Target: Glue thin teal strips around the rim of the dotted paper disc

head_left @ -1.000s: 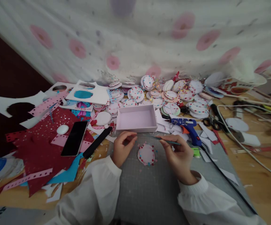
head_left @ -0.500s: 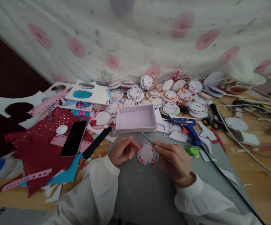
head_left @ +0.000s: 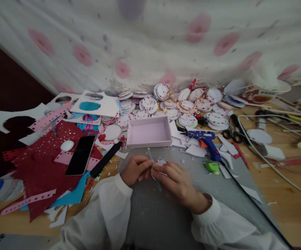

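Note:
My left hand pinches a thin teal stick with a pale tip near its upper end. From the other side, the fingertips of my right hand close on the same stick, and the two hands meet there. The stick's lower end slants down below my fingers. Beneath my right fingers lies a small white disc edged with red and blue beads; most of it is hidden. A grey cutting mat lies under both hands. Just beyond them stands an open pale lilac box, with nothing visible inside.
Many beaded paper discs are heaped behind the box. A blue glue gun lies to the right, its black cord crossing the mat, near a green sharpener-like piece. Leftward are a phone, a black-handled tool and red scraps.
My right hand has moved left over the beaded disc, bringing the stick to my left fingers. The stick has swung steeper, and my left fingers have closed on it.

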